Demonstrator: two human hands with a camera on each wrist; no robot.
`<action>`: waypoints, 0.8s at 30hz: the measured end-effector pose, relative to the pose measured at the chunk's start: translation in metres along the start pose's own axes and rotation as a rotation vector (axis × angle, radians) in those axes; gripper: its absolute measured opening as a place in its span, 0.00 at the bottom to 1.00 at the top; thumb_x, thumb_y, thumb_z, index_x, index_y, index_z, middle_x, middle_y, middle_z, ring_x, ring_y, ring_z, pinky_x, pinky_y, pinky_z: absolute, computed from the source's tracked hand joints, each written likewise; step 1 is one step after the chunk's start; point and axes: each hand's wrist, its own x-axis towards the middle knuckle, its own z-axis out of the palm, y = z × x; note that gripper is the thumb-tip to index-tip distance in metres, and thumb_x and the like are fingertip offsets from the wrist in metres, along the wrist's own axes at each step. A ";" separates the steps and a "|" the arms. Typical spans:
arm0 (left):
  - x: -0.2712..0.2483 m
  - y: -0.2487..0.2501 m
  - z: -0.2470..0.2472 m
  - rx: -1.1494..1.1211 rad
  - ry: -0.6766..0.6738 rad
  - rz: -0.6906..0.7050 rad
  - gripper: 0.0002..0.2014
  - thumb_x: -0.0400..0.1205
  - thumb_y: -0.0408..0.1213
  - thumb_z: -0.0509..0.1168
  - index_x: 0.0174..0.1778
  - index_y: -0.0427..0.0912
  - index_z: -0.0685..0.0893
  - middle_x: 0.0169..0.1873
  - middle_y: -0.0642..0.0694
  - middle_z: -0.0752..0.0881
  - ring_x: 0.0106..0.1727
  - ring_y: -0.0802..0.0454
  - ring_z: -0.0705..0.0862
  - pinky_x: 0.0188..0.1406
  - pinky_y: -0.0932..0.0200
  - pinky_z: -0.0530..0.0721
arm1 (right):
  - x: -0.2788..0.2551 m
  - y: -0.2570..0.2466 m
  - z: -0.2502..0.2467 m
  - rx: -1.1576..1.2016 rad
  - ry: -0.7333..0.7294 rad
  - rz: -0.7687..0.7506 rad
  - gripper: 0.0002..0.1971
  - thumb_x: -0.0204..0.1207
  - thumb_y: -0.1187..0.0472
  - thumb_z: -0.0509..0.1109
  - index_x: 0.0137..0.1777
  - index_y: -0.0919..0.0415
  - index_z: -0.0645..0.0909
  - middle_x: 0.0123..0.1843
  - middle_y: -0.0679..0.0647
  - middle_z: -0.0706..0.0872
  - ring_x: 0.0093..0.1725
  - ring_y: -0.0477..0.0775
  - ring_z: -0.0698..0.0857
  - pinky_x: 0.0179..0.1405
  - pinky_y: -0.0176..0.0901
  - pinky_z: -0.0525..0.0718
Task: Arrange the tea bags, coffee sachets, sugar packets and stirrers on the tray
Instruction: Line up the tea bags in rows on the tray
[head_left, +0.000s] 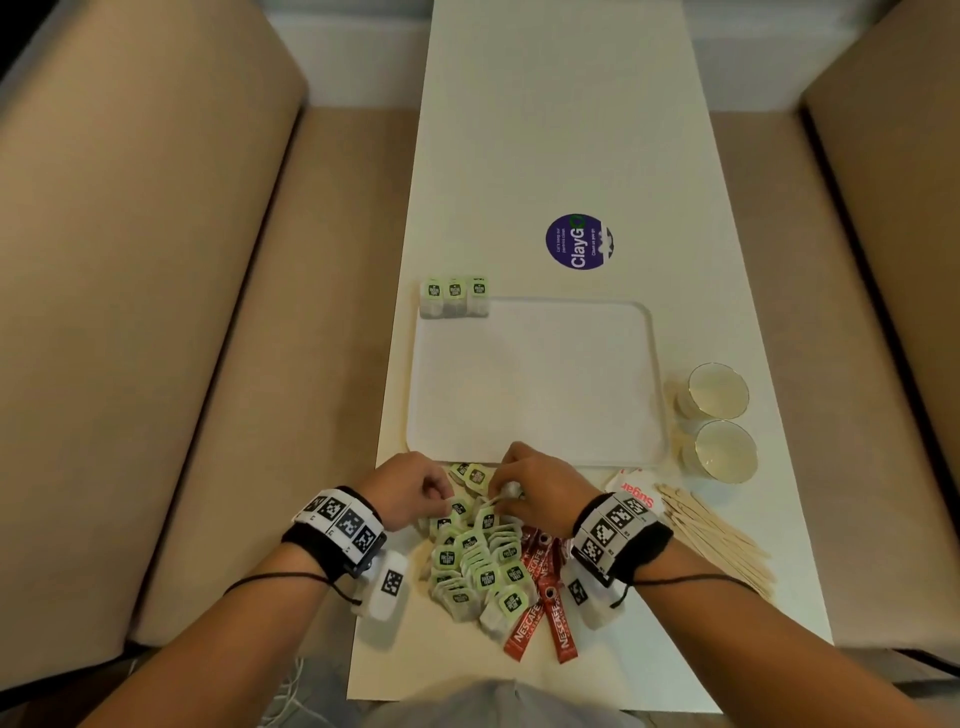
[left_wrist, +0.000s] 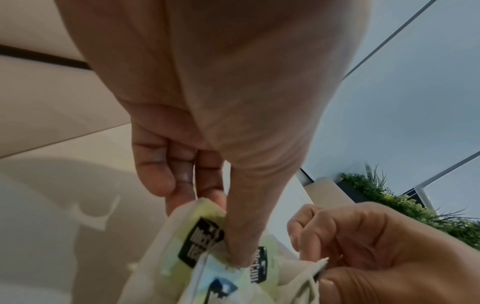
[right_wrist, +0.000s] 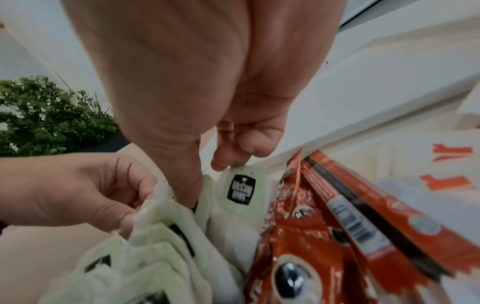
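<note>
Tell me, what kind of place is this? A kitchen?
Probably an office pantry or café booth, not a kitchen. A long white table runs between padded beige benches, and its purple sticker asks people to keep the pantries clean.

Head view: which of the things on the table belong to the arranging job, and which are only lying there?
Belong to the job:
white tray
three tea bags at its far left corner
tea bag pile, which the left hand and the right hand pick at
Nescafe sachets
sugar packets
wooden stirrers

Only lying about:
two cups
purple ClayGo sticker
</note>
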 end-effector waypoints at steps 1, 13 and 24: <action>-0.002 0.002 -0.001 0.003 0.003 0.006 0.04 0.76 0.41 0.79 0.43 0.49 0.92 0.36 0.55 0.90 0.38 0.60 0.86 0.43 0.63 0.85 | -0.002 0.000 -0.001 0.011 0.012 -0.005 0.10 0.78 0.50 0.76 0.58 0.47 0.88 0.59 0.45 0.77 0.49 0.51 0.83 0.52 0.47 0.83; -0.011 0.017 -0.014 -0.251 0.118 0.055 0.07 0.83 0.44 0.71 0.43 0.46 0.83 0.39 0.47 0.91 0.43 0.48 0.89 0.49 0.49 0.85 | -0.020 -0.004 -0.022 0.201 0.166 -0.030 0.03 0.82 0.53 0.71 0.53 0.48 0.86 0.50 0.40 0.88 0.49 0.36 0.83 0.51 0.41 0.83; -0.022 0.047 -0.016 -0.791 0.010 0.028 0.02 0.78 0.31 0.61 0.42 0.37 0.74 0.39 0.36 0.81 0.46 0.35 0.86 0.55 0.31 0.86 | -0.024 -0.038 -0.034 0.437 0.238 -0.097 0.05 0.83 0.61 0.72 0.54 0.50 0.86 0.52 0.43 0.88 0.45 0.42 0.88 0.45 0.32 0.83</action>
